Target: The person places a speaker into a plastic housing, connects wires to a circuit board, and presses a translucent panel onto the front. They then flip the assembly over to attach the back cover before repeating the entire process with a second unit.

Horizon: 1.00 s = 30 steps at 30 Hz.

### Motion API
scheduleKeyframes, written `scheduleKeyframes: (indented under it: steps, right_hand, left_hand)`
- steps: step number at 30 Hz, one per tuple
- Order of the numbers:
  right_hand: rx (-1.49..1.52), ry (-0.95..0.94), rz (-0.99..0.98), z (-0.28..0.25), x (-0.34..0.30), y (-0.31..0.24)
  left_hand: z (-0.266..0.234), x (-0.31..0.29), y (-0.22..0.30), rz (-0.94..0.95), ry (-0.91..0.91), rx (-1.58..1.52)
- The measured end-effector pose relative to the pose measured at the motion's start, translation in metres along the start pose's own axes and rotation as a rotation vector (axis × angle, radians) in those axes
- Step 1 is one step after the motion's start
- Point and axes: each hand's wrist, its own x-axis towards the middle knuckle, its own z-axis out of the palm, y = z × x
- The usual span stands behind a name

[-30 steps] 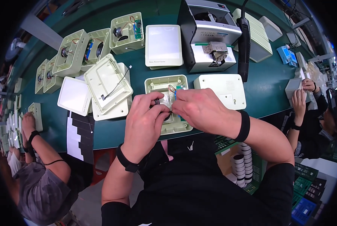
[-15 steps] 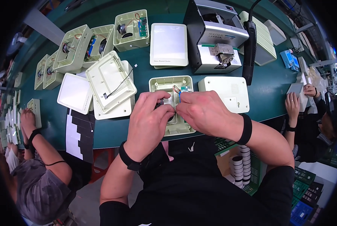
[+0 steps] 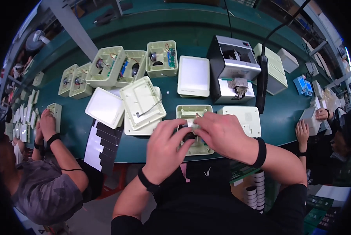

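An open cream plastic speaker housing (image 3: 195,107) lies in front of me at the table's near edge, with wires and a black round part (image 3: 189,136) inside it. My left hand (image 3: 165,145) reaches over the housing's left side, its thumb and forefinger apart around the black part. Over the right side is my right hand (image 3: 226,135), fingers bent and pressed together close to the thin wires (image 3: 198,115); what they pinch is hidden. Much of the housing's inside is covered by both hands.
Several open housings (image 3: 161,72) with wired parts stand at the back left. Nearer lie stacked cream covers (image 3: 142,103) and a white-faced panel (image 3: 194,76). A grey-black machine (image 3: 234,70), a hanging black tool (image 3: 263,84) and a closed cream case (image 3: 242,119) are rightward. Co-workers' hands (image 3: 47,125) work on both sides.
The view has shifted, so the table's things sit lower and further right. My left thumb and forefinger have come apart from their pinch. My right hand stays over the housing.
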Motion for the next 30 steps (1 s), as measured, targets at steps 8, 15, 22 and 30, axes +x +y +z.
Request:
scheduleKeyframes:
  steps: [8, 15, 22, 30]
  right_hand:
    - [0.534, -0.141, 0.36, 0.025, 0.094, -0.01]
    - [1.015, -0.202, 0.583, 0.027, 0.096, -0.008]
    - [1.242, -0.405, 0.419, -0.03, 0.033, -0.014]
    - [1.146, 0.042, 0.456, -0.02, -0.01, -0.022]
  left_hand:
    - [-0.049, -0.016, -0.049, -0.343, 0.36, 0.323]
    - [-0.043, -0.025, -0.05, -0.334, 0.238, 0.235]
    - [-0.082, -0.025, -0.039, 0.118, 0.337, 0.36]
    - [-0.068, -0.033, 0.013, 0.251, 0.188, 0.392]
